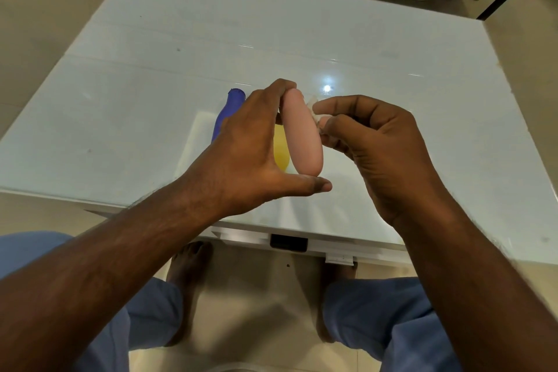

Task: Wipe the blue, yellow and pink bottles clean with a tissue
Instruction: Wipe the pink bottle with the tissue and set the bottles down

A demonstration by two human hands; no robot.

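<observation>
We see three bottles and one bit of tissue. The left hand [250,148] holds the pink bottle [303,136] up in the air, fingertips on its top end and thumb under its bottom end. The right hand [374,148] pinches the small white tissue [314,110] against the bottle's side. The blue bottle [228,112] and the yellow bottle [280,148] sit behind the left hand, on the tabletop [151,69] near its front edge. We cannot tell what is inside any bottle.

Pink bottle [303,136], yellow bottle [280,148], blue bottle [227,112]
</observation>
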